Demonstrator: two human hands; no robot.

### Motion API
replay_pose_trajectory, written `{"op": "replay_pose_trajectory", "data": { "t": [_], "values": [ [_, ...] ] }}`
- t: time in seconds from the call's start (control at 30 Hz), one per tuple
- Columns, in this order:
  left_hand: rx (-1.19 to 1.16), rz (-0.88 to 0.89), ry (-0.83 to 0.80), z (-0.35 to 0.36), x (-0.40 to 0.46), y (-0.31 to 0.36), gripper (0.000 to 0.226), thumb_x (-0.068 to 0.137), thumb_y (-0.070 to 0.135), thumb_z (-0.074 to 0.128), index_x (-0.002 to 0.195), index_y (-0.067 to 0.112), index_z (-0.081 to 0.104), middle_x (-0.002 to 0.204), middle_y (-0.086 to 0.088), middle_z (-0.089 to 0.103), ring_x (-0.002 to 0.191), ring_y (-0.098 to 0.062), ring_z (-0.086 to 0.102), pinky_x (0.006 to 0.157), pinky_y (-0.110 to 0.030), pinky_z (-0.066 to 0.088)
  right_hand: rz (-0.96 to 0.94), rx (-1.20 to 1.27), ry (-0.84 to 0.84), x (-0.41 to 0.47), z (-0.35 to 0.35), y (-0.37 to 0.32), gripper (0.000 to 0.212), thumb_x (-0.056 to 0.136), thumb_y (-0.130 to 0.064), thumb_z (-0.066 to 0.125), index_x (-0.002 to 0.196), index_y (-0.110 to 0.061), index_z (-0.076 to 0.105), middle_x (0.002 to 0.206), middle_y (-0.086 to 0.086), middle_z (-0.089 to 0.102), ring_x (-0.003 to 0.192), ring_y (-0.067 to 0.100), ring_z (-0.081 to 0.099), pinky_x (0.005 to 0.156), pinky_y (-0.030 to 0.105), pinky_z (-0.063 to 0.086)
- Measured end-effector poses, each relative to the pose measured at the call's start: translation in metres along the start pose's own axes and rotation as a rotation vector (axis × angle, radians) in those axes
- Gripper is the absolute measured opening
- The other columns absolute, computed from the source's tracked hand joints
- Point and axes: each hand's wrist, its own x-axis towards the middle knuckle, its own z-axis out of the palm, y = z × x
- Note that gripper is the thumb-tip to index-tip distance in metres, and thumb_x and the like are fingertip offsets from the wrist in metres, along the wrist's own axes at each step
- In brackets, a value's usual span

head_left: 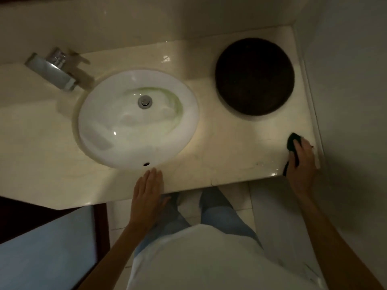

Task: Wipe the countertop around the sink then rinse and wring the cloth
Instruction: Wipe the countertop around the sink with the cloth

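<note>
A dark cloth (pixel 291 141) lies on the cream countertop (pixel 230 143) at its front right corner, pressed flat under my right hand (pixel 302 162). Part of the cloth hangs over the front edge. My left hand (pixel 147 195) rests flat, fingers together and empty, on the counter's front edge just below the white oval sink (pixel 100 120). The sink has a metal drain (pixel 144 102) and a greenish stain around its bowl.
A chrome faucet (pixel 52 70) stands at the back left of the sink. A round dark brown tray (pixel 254 79) sits on the counter at the back right. A wall runs along the counter's right end. Tiled floor and my legs are below.
</note>
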Motion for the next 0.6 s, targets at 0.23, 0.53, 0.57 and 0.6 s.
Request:
{"op": "replay_pose_trajectory", "data": {
  "t": [0.23, 0.53, 0.57, 0.6],
  "values": [
    [0.020, -0.001, -0.015, -0.006, 0.018, -0.028, 0.101, 0.083, 0.061, 0.072, 0.156, 0.005, 0.030, 0.164, -0.014, 0.031, 0.151, -0.032, 0.031, 0.122, -0.051, 0.029, -0.146, 0.073, 0.023, -0.043, 0.070, -0.072, 0.046, 0.104, -0.001, 0.053, 0.149, -0.006, 0.050, 0.161, 0.013, 0.041, 0.150, 0.029, 0.036, 0.122, 0.051, 0.033],
    [0.058, 0.017, -0.085, -0.016, 0.032, -0.031, 0.103, 0.074, 0.075, 0.069, 0.146, 0.006, 0.046, 0.147, -0.013, 0.051, 0.130, -0.033, 0.053, 0.111, -0.048, 0.041, -0.568, 0.228, -0.285, -0.071, 0.114, -0.143, 0.044, 0.100, 0.007, 0.047, 0.143, 0.000, 0.056, 0.155, 0.019, 0.047, 0.150, 0.033, 0.037, 0.125, 0.042, 0.032],
    [0.055, 0.017, -0.090, -0.017, 0.033, -0.031, 0.104, 0.073, 0.076, 0.070, 0.146, 0.005, 0.046, 0.146, -0.014, 0.052, 0.129, -0.033, 0.053, 0.111, -0.048, 0.041, -0.493, 0.209, -0.227, -0.061, 0.098, -0.133, 0.045, 0.100, 0.004, 0.043, 0.144, 0.001, 0.055, 0.156, 0.020, 0.045, 0.151, 0.033, 0.035, 0.127, 0.039, 0.027],
    [0.052, 0.017, -0.089, -0.018, 0.033, -0.031, 0.104, 0.073, 0.075, 0.071, 0.146, 0.005, 0.046, 0.145, -0.014, 0.053, 0.128, -0.033, 0.054, 0.111, -0.048, 0.041, -0.425, 0.177, -0.169, -0.049, 0.081, -0.119, 0.045, 0.101, -0.001, 0.041, 0.145, 0.000, 0.052, 0.158, 0.020, 0.042, 0.152, 0.032, 0.032, 0.128, 0.037, 0.024]
  ]
}}
